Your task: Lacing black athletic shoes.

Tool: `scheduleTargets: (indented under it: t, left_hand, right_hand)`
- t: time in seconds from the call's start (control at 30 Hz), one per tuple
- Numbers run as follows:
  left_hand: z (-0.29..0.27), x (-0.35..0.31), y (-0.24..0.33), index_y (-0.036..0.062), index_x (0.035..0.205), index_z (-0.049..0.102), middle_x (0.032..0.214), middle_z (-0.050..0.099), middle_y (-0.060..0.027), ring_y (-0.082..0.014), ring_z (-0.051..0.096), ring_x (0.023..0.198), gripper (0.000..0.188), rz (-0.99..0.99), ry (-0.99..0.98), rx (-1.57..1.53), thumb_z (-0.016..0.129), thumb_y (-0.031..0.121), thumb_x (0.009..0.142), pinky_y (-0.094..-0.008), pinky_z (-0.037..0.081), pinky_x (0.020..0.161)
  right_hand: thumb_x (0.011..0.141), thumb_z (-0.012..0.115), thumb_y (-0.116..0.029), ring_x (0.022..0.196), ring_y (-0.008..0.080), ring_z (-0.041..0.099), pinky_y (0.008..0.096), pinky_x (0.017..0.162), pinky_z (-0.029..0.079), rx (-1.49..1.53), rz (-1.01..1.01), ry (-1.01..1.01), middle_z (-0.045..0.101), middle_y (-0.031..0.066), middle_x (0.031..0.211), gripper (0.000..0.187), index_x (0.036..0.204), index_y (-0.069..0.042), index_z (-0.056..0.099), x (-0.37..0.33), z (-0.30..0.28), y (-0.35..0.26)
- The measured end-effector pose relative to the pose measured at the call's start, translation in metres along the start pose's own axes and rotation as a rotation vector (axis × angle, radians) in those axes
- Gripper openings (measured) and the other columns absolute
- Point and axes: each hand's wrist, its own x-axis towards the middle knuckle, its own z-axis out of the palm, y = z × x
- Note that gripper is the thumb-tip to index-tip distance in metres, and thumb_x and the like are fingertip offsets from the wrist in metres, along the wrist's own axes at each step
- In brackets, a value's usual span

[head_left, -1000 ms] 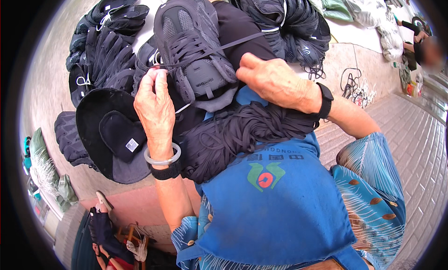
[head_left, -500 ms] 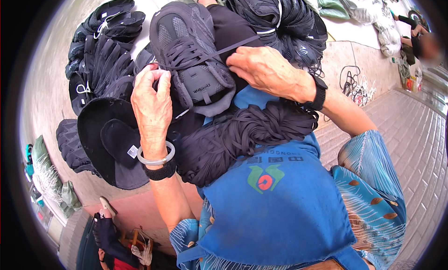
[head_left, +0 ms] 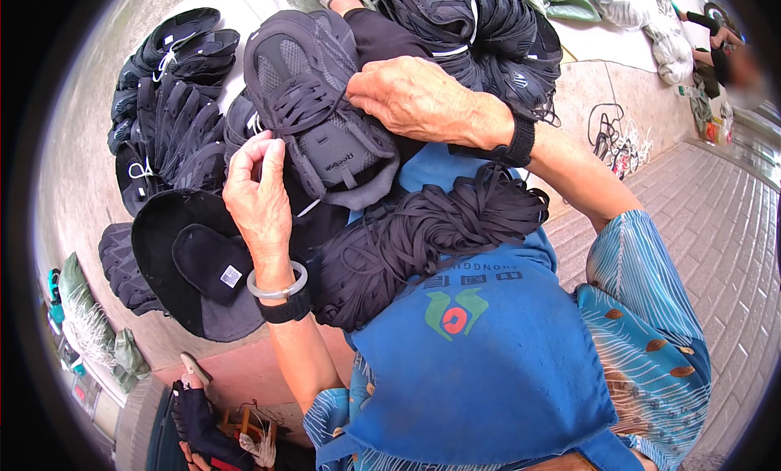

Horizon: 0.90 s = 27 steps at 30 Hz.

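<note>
At the far left, a heap of dark shoe uppers [head_left: 167, 105] lies on the pale ground, some with white laces showing. Just below it sits a black hat [head_left: 191, 263], upturned, with a small white label inside. The left hand [head_left: 259, 196] is raised beside the hat, its fingers pinched together on a thin dark lace at the near edge of the shoe; a pale bangle [head_left: 278, 285] and a black band ring its wrist. The dark grey shoe upper [head_left: 317, 113] lies in the person's lap area at the middle of the view, tongue toward the person, resting partly on a thick bundle of black laces [head_left: 423, 243] that spreads over the blue apron [head_left: 480, 365]. The right hand [head_left: 415, 97] lies over the far right side of the shoe, fingers curled down against it and gripping its edge; a black watch band [head_left: 517, 141] is on that wrist. Behind it, a second pile of dark uppers [head_left: 480, 32] fills the upper right, and brick paving [head_left: 716, 227] runs along the right.
</note>
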Motion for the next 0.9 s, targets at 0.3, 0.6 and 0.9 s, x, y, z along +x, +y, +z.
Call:
scheduleTargets:
  t: [0.3, 0.6, 0.9]
  left_hand:
    - [0.004, -0.011, 0.019, 0.0003, 0.099, 0.063, 0.106, 0.064, -0.0126, -0.0257, 0.059, 0.1, 0.024, 0.392, 0.069, 0.451, 0.068, 0.018, 0.084, -0.0351, 0.043, 0.091]
    - [0.012, -0.028, 0.022, -0.0031, 0.11, 0.059, 0.108, 0.059, -0.0202, -0.0349, 0.058, 0.1, 0.029, 0.292, 0.005, 0.581, 0.059, 0.01, 0.084, -0.0407, 0.045, 0.088]
    - [0.011, -0.012, 0.012, 0.0013, 0.107, 0.057, 0.093, 0.065, -0.018, -0.0329, 0.066, 0.083, 0.026, 0.378, 0.016, 0.472, 0.047, -0.005, 0.084, -0.0366, 0.051, 0.074]
  right_hand:
    - [0.082, 0.057, -0.017, 0.074, 0.0373, 0.063, 0.0465, 0.062, 0.051, -0.038, 0.071, -0.209, 0.062, 0.0197, 0.072, 0.018, 0.078, 0.001, 0.059, 0.009, 0.0, -0.008]
    - [0.08, 0.067, -0.035, 0.07, 0.0324, 0.062, 0.0379, 0.056, 0.052, -0.232, 0.094, -0.046, 0.051, 0.0169, 0.078, 0.041, 0.083, 0.005, 0.056, -0.009, -0.015, -0.043]
    - [0.08, 0.056, -0.012, 0.07, 0.0356, 0.063, 0.0414, 0.059, 0.054, -0.158, -0.007, -0.055, 0.057, 0.02, 0.082, 0.016, 0.084, 0.004, 0.055, -0.004, 0.01, -0.012]
